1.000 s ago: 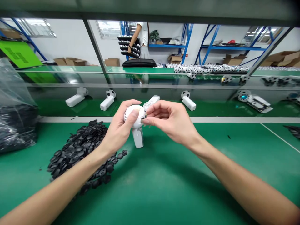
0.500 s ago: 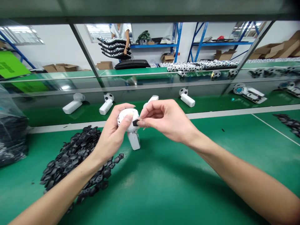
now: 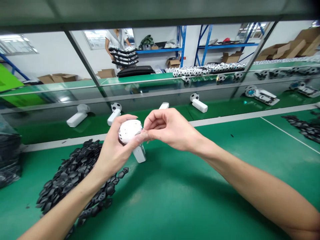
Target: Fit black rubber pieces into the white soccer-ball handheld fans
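My left hand (image 3: 113, 141) is closed around the round head of a white round-headed device (image 3: 130, 130), its thumb lying across the front near the right edge. Small slots run along the left side of that head, and its short white handle points down towards the table. At the head's right edge my right hand (image 3: 166, 128) is pinched, thumb and index fingertips against it and close to the left thumb. Whatever sits between those fingertips is hidden. A heap of black pentagon pieces (image 3: 72, 170) lies left of and partly behind my left forearm.
Beyond the white table edge, a green belt carries several white devices, one with a football-patterned head (image 3: 199, 102). A plastic bag of dark pieces (image 3: 9, 160) stands at the left. More black pieces (image 3: 305, 128) lie far right. Across the line, a person holds stacked trays (image 3: 123, 57).
The device's head has turned and shifted slightly left with both hands. A black piece seen under the right fingertips is now out of sight. The view has shifted; the person's trays sit differently.
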The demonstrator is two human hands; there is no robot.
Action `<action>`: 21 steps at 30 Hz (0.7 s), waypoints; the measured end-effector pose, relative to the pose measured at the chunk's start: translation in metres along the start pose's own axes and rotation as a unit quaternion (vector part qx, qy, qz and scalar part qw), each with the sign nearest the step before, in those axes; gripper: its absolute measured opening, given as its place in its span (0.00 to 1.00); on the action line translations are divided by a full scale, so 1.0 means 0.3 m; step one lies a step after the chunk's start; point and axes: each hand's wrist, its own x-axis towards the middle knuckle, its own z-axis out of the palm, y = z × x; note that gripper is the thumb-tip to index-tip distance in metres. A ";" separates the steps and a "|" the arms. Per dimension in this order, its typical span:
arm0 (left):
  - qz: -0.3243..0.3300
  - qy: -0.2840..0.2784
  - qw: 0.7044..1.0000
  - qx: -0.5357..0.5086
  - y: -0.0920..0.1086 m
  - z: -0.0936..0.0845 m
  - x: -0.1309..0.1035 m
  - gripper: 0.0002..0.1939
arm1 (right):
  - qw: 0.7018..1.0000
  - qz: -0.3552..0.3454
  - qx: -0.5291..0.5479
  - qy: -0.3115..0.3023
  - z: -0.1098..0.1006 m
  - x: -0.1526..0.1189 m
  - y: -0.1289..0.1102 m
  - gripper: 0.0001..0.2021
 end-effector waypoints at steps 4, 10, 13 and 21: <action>-0.016 0.006 0.998 -0.055 0.013 0.007 -0.001 0.30 | 1.000 0.026 0.005 0.004 0.006 -0.004 0.000 0.08; -0.068 -0.015 0.983 -0.170 -0.004 0.023 -0.036 0.32 | 0.998 0.053 0.002 -0.029 0.032 -0.034 -0.014 0.07; -0.118 -0.028 0.962 -0.244 -0.026 0.040 -0.056 0.34 | 0.998 0.052 -0.026 -0.016 0.033 -0.048 0.008 0.06; -0.121 -0.044 0.940 -0.316 -0.071 0.053 -0.068 0.40 | 0.990 0.125 -0.061 -0.027 -0.019 -0.061 0.063 0.21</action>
